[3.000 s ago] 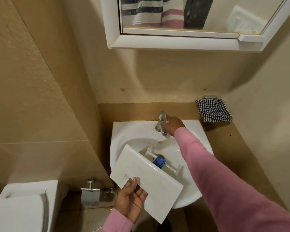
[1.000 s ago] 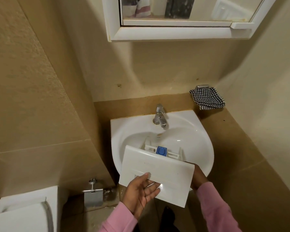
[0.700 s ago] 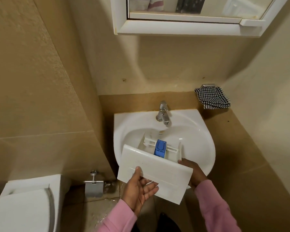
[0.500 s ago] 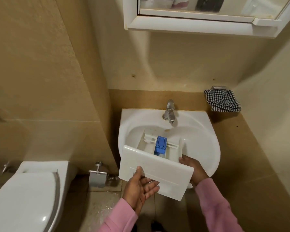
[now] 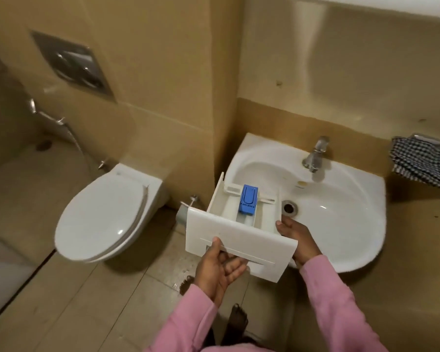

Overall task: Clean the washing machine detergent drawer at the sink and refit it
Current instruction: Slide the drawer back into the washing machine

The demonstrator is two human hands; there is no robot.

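Note:
The white detergent drawer (image 5: 235,236) with its blue insert (image 5: 248,199) hangs over the left edge of the white sink (image 5: 341,212), its front panel facing me. My left hand (image 5: 217,269) holds the front panel from below, thumb on the face and fingers in the handle recess. My right hand (image 5: 296,233) grips the drawer's right side behind the panel. The chrome tap (image 5: 315,154) stands at the back of the basin, with no water visible. The drain (image 5: 288,207) shows to the right of the drawer.
A white toilet (image 5: 107,214) with its lid down stands to the left, a flush plate (image 5: 73,63) on the wall above it. A checked cloth (image 5: 423,162) hangs at the right wall. The floor tiles below the drawer look wet. My bare feet show at the bottom.
My right hand left the tap and took the drawer's right side. The drawer has lifted and shifted left out of the basin, and my view has swung left toward the toilet.

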